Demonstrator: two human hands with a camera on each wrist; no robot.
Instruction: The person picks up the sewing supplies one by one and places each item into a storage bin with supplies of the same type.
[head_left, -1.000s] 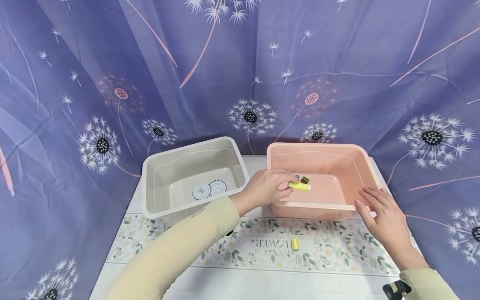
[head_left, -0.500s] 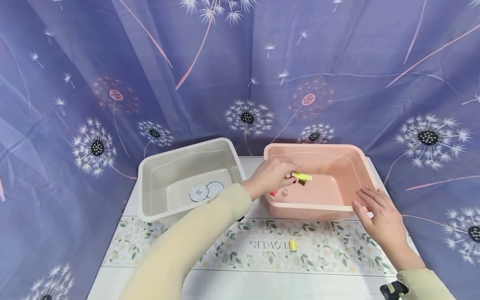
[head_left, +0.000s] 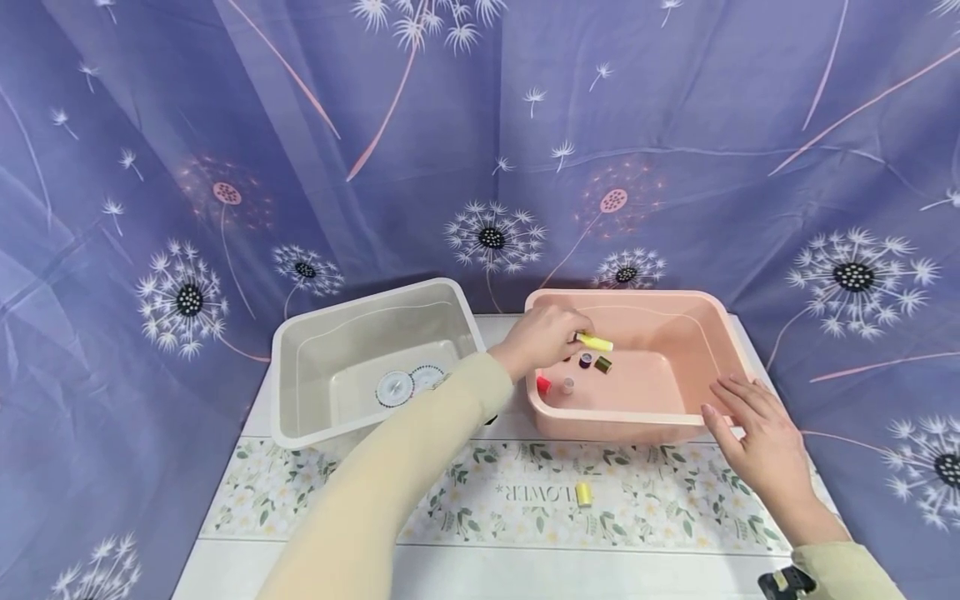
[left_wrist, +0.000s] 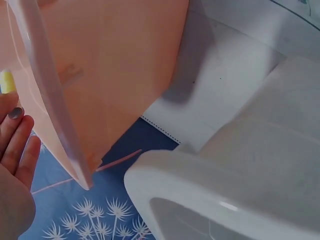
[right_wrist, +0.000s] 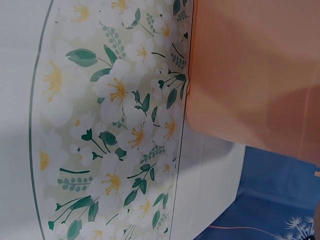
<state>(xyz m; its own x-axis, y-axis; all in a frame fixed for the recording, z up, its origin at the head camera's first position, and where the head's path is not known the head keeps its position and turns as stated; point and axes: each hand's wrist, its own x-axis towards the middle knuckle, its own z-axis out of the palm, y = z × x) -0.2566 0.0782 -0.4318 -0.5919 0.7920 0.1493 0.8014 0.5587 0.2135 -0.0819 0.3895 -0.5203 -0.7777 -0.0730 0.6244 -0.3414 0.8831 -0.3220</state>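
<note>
My left hand [head_left: 551,335] is above the left part of the pink basin [head_left: 622,415]. Its thumb and fingers pinch a slim yellow stick [head_left: 597,342] with a pale end. Below, inside the basin, lie small thread spools: a red one [head_left: 543,384], a pale one [head_left: 567,386], a dark purple one [head_left: 585,361] and an olive green one [head_left: 603,364]. In the left wrist view a bit of the yellow stick [left_wrist: 7,82] shows beside the thumb. My right hand [head_left: 761,433] rests with extended fingers on the basin's right front rim.
To the left stands a grey basin [head_left: 315,379] holding two round pin wheels [head_left: 395,388]. A yellow thread spool [head_left: 583,494] stands on the floral strip [head_left: 510,525] across the white table [head_left: 562,575]. A purple dandelion-print curtain [head_left: 420,225] encloses the back and sides.
Still pinching the yellow stick, my left hand has shifted toward the back of the pink basin. More spools below it have come into view. My right hand stays on the rim.
</note>
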